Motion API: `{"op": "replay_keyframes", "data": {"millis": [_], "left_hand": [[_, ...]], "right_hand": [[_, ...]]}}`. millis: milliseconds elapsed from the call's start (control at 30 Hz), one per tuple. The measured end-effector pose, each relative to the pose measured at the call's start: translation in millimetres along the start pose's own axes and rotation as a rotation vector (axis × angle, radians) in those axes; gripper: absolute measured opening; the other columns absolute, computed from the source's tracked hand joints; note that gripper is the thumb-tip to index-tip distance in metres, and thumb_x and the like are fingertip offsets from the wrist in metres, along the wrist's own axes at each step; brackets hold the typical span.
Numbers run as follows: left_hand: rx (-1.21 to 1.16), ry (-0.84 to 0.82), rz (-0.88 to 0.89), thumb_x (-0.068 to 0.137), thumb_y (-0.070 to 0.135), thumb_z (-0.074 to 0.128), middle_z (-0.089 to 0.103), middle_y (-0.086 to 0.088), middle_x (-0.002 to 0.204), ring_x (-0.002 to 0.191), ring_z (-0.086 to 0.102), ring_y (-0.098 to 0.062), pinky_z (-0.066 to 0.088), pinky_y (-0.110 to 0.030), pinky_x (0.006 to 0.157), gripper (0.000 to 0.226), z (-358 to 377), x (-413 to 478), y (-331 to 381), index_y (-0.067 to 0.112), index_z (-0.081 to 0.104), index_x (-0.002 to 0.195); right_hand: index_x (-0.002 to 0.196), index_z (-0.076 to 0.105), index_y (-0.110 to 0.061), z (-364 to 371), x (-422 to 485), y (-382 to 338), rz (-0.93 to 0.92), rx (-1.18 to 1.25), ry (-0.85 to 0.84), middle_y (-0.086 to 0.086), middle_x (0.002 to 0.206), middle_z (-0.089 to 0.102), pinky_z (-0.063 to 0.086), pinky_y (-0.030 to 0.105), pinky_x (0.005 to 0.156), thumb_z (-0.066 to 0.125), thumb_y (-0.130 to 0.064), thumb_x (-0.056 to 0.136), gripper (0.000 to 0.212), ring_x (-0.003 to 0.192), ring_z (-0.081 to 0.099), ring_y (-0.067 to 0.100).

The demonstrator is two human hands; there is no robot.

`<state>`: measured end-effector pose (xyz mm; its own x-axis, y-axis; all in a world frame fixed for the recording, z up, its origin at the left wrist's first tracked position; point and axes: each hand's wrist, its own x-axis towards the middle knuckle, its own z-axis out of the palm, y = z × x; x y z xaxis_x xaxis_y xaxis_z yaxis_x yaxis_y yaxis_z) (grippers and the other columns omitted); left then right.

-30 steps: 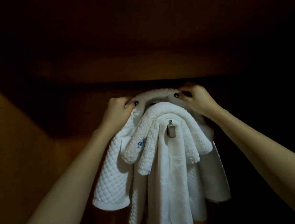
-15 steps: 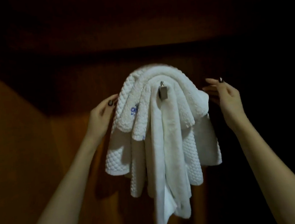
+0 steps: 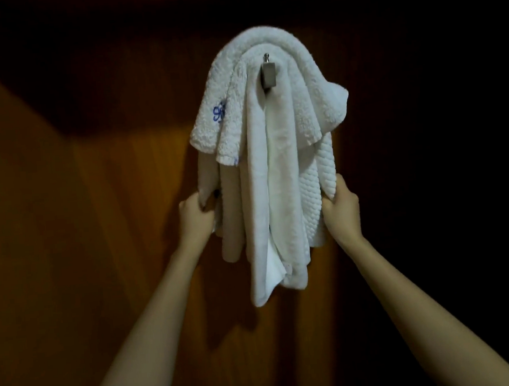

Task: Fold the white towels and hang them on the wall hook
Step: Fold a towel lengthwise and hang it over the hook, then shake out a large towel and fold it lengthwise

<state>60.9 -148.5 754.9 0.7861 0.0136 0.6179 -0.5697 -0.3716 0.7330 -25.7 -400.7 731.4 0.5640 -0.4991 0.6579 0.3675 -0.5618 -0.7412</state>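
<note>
While the towels (image 3: 270, 161) hang bunched over the hook (image 3: 268, 73) on the wood wall (image 3: 98, 235), both hands grip them low. Left hand (image 3: 195, 217) curls round the left edge; right hand (image 3: 341, 212) clutches the waffle towel's (image 3: 318, 194) edge.

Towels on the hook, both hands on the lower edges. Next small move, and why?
Probably a light, even downward tug to settle the drape. The towels already hang over the hook, the left hand and right hand each grip a side edge, and the layers hang bunched and uneven.
</note>
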Motion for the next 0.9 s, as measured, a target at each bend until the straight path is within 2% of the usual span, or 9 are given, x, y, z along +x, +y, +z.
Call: {"op": "replay_keyframes", "data": {"millis": [100,167,267,333,400,533,600,700,900], "left_hand": [[0.008,-0.033,-0.033,0.089,0.014,0.054,0.066,-0.013,0.093,0.087,0.063,-0.026,0.037,-0.025,0.069,0.021,15.4,-10.1,3.6,-0.002,0.064,0.098],[0.066,-0.05,-0.013,0.091,0.0,0.049,0.064,-0.023,0.086,0.08,0.062,-0.033,0.033,-0.032,0.067,0.017,25.7,-15.3,3.8,-0.01,0.062,0.088],[0.048,0.018,-0.049,0.095,0.005,0.043,0.057,-0.012,0.069,0.063,0.051,-0.025,0.028,-0.028,0.059,0.028,19.4,-32.5,7.4,0.007,0.047,0.067],[-0.036,0.025,-0.076,0.098,0.015,0.045,0.062,-0.008,0.094,0.084,0.058,-0.022,0.035,-0.022,0.067,0.015,13.2,-52.0,-1.3,0.006,0.056,0.092],[-0.111,-0.023,-0.061,0.1,0.022,0.046,0.055,0.0,0.125,0.113,0.051,-0.013,0.04,-0.022,0.089,0.035,5.8,-80.3,-9.5,0.01,0.048,0.133],[-0.227,-0.077,-0.06,0.099,0.02,0.047,0.046,-0.007,0.143,0.131,0.044,-0.019,0.037,-0.032,0.107,0.043,-9.6,-135.8,-13.3,0.011,0.041,0.141],[-0.211,-0.143,-0.054,0.099,0.021,0.048,0.045,-0.009,0.143,0.132,0.044,-0.022,0.036,-0.036,0.109,0.044,-15.1,-167.8,-13.6,0.01,0.041,0.141],[-0.129,-0.284,-0.014,0.098,0.025,0.049,0.044,-0.009,0.144,0.132,0.042,-0.022,0.035,-0.036,0.11,0.045,-19.1,-228.5,-14.8,0.011,0.042,0.14],[-0.017,-0.673,-0.062,0.098,0.029,0.049,0.037,-0.002,0.149,0.135,0.033,-0.016,0.026,-0.023,0.103,0.047,-13.3,-381.3,-20.0,0.022,0.038,0.144]], "right_hand": [[0.113,0.057,-0.028,9.8,-12.8,-2.3,-0.065,-0.036,0.006,-0.013,0.094,0.067,0.055,0.029,0.072,0.048,-0.013,0.093,0.027,0.083,0.064,0.003],[0.122,0.057,-0.025,12.0,-17.2,-6.2,-0.033,0.029,-0.051,-0.011,0.105,0.067,0.054,0.028,0.081,0.049,-0.013,0.094,0.031,0.094,0.064,0.006],[0.13,0.054,-0.028,1.0,-25.7,-8.2,0.103,0.157,-0.104,-0.014,0.118,0.063,0.051,0.022,0.086,0.051,-0.027,0.097,0.034,0.104,0.061,-0.001],[0.136,0.05,-0.031,-10.9,-40.6,-8.9,0.159,0.164,-0.104,-0.018,0.124,0.06,0.047,0.012,0.081,0.048,-0.037,0.098,0.039,0.103,0.059,-0.009],[0.141,0.046,-0.03,-21.4,-62.2,-10.6,0.207,0.151,-0.081,-0.015,0.134,0.055,0.042,0.009,0.085,0.046,-0.042,0.099,0.043,0.108,0.053,-0.011],[0.144,0.043,-0.024,-42.9,-120.5,-19.3,0.311,0.081,-0.08,0.001,0.145,0.049,0.045,0.036,0.106,0.052,-0.036,0.098,0.048,0.129,0.048,0.013],[0.144,0.044,-0.021,-56.3,-158.9,-24.7,0.337,0.011,-0.095,0.004,0.146,0.048,0.048,0.031,0.102,0.053,-0.035,0.099,0.048,0.125,0.052,0.011],[0.142,0.047,-0.019,-77.7,-229.1,-29.6,0.387,-0.077,-0.112,0.004,0.142,0.051,0.041,-0.004,0.066,0.053,-0.032,0.099,0.046,0.089,0.051,-0.016],[0.142,0.047,-0.022,-141.0,-395.4,-21.4,0.643,-0.23,-0.213,0.003,0.142,0.051,0.038,0.0,0.067,0.05,-0.03,0.1,0.043,0.111,0.051,0.004]]}}
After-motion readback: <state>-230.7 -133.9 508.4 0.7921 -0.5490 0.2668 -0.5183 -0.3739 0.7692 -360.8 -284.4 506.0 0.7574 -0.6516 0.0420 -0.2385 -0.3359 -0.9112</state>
